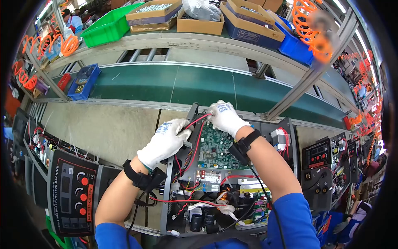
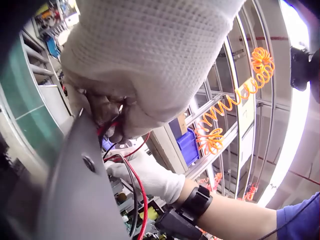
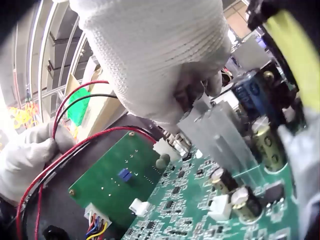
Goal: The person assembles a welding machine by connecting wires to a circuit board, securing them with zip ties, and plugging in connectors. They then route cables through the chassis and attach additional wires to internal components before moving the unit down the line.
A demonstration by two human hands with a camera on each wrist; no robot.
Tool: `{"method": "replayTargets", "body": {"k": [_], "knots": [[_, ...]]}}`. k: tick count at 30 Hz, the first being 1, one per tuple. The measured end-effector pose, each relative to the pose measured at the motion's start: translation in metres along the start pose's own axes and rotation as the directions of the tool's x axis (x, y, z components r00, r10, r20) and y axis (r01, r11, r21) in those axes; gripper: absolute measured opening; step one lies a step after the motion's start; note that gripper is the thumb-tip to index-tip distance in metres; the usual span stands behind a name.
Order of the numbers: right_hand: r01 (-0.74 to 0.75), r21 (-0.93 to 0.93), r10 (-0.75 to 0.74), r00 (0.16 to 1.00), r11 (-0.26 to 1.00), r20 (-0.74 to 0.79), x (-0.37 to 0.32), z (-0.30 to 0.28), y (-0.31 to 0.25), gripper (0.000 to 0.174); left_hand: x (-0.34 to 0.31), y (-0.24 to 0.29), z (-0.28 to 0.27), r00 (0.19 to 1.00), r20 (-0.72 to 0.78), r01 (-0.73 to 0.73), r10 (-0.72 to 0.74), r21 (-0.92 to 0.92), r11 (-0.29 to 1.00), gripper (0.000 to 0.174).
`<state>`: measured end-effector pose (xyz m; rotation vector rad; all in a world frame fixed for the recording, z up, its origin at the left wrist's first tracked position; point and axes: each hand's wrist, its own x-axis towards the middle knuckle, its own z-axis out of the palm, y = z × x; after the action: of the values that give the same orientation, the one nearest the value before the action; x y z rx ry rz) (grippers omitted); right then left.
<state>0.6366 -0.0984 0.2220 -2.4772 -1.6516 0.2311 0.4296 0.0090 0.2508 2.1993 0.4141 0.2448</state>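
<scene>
My gloved left hand (image 1: 166, 139) curls its fingers around a red and black wire pair at the left wall of an open welding-machine case (image 1: 166, 195). From there the red wire (image 1: 198, 120) stretches to my gloved right hand (image 1: 226, 118), which pinches the pair above the far end of a green circuit board (image 1: 215, 146). In the right wrist view, the black wire (image 3: 82, 99) runs beside the red one, and the right fingertips are hidden behind the palm. A metal heatsink (image 3: 217, 135) stands on the board just below that hand.
More wires, capacitors (image 1: 196, 222) and modules fill the near half of the case. A second front panel with red knobs (image 1: 70, 195) stands on the left, another machine (image 1: 319, 166) on the right. Beyond lies a green conveyor (image 1: 199, 85), with parts boxes (image 1: 199, 23) on a shelf above.
</scene>
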Motion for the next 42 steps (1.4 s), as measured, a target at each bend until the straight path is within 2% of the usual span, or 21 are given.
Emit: {"method": "replayTargets", "body": {"k": [4, 8, 10, 11, 12, 14, 15, 16, 18, 19, 20, 22, 23, 24, 26, 28, 32, 35, 36, 38, 42], "knots": [[-0.028, -0.171, 0.048, 0.992, 0.985, 0.117, 0.017, -0.011, -0.011, 0.019, 0.001, 0.001, 0.002, 0.999, 0.028, 0.022, -0.023, 0.051, 0.998, 0.023], [-0.216, 0.043, 0.207, 0.967, 0.976, 0.15, 0.016, -0.007, -0.004, 0.024, -0.002, 0.011, 0.0, 0.999, 0.024, 0.046, -0.049, 0.1, 0.994, 0.026], [-0.107, 0.243, 0.07, 0.985, 0.964, 0.155, -0.007, -0.01, 0.003, 0.041, -0.005, 0.022, -0.015, 0.991, 0.053, 0.117, -0.124, 0.119, 0.986, 0.028], [-0.027, 0.244, 0.018, 0.999, 0.969, 0.041, -0.018, -0.01, 0.004, 0.044, -0.01, 0.024, -0.021, 0.977, 0.083, 0.187, -0.198, 0.12, 0.975, 0.029], [0.049, 0.239, -0.035, 0.997, 0.97, -0.062, -0.033, -0.01, 0.002, 0.048, -0.016, 0.002, -0.021, 0.998, -0.018, 0.064, -0.064, -0.005, 0.998, 0.032], [0.217, 0.46, -0.157, 0.974, 0.861, -0.164, -0.08, -0.031, -0.008, 0.054, -0.041, -0.002, -0.036, 0.968, -0.25, 0.004, 0.004, 0.033, 0.999, 0.033], [0.182, 0.501, -0.227, 0.973, 0.846, 0.029, -0.109, -0.057, -0.022, 0.054, -0.055, 0.005, -0.046, 0.96, -0.271, 0.11, -0.074, 0.12, 0.987, 0.031], [0.141, 0.533, -0.292, 0.933, 0.834, 0.211, -0.134, -0.073, -0.034, 0.054, -0.074, 0.015, -0.053, 0.96, -0.254, 0.158, -0.121, 0.13, 0.979, 0.029], [0.189, 0.598, -0.394, 0.89, 0.779, 0.232, -0.177, -0.052, -0.05, 0.051, -0.11, 0.016, -0.053, 0.989, -0.092, 0.131, -0.12, 0.128, 0.983, 0.029], [0.163, 0.612, -0.437, 0.837, 0.774, 0.329, -0.193, -0.051, -0.065, 0.047, -0.125, 0.039, -0.051, 0.995, 0.022, 0.085, -0.097, 0.318, 0.944, 0.029], [0.137, 0.621, -0.474, 0.774, 0.772, 0.419, -0.208, -0.052, -0.08, 0.045, -0.14, 0.052, -0.043, 0.975, 0.086, 0.18, -0.206, 0.244, 0.953, 0.033], [0.312, 0.702, -0.713, 0.581, 0.64, 0.393, -0.227, -0.028, -0.088, 0.041, -0.162, 0.043, -0.026, 0.945, 0.239, 0.179, -0.223, 0.193, 0.965, 0.039], [0.244, 0.636, -0.647, 0.54, 0.732, 0.538, -0.228, -0.041, -0.1, 0.04, -0.167, 0.053, -0.025, 0.928, 0.248, 0.221, -0.279, 0.236, 0.946, 0.04], [0.249, 0.659, -0.632, 0.638, 0.71, 0.44, -0.225, -0.042, -0.101, 0.04, -0.173, 0.062, -0.025, 0.906, 0.257, 0.263, -0.336, 0.279, 0.924, 0.042], [-0.004, 0.587, -0.364, 0.78, 0.809, 0.508, -0.205, -0.06, -0.111, 0.034, -0.182, 0.06, -0.025, 0.918, 0.258, 0.239, -0.3, 0.242, 0.94, 0.033], [0.253, 0.379, -0.297, 0.953, 0.89, 0.06, -0.176, -0.022, -0.101, 0.028, -0.188, 0.061, -0.024, 0.926, 0.229, 0.222, -0.299, 0.311, 0.924, 0.03], [0.212, 0.123, -0.213, 0.977, 0.97, 0.002, -0.129, 0.013, -0.105, 0.033, -0.198, 0.044, -0.023, 0.953, 0.232, 0.073, -0.194, 0.445, 0.892, 0.029], [0.193, -0.01, -0.189, 0.969, 0.981, 0.157, -0.117, 0.021, -0.122, 0.025, -0.2, 0.044, -0.021, 0.958, 0.18, 0.127, -0.224, 0.433, 0.893, 0.029], [0.164, 0.008, -0.164, 0.984, 0.986, 0.067, -0.114, 0.025, -0.121, 0.02, -0.195, 0.036, -0.019, 0.962, 0.17, 0.123, -0.214, 0.431, 0.894, 0.029], [0.118, 0.052, -0.12, 0.992, 0.992, 0.037, -0.114, 0.021, -0.11, 0.023, -0.184, 0.019, -0.011, 0.999, -0.04, -0.005, 0.027, 0.467, 0.884, 0.032], [-0.003, 0.332, -0.02, 0.997, 0.943, 0.068, -0.107, 0.027, -0.094, 0.026, -0.135, 0.029, -0.003, 0.998, -0.051, 0.003, 0.034, 0.595, 0.804, 0.053]]}}
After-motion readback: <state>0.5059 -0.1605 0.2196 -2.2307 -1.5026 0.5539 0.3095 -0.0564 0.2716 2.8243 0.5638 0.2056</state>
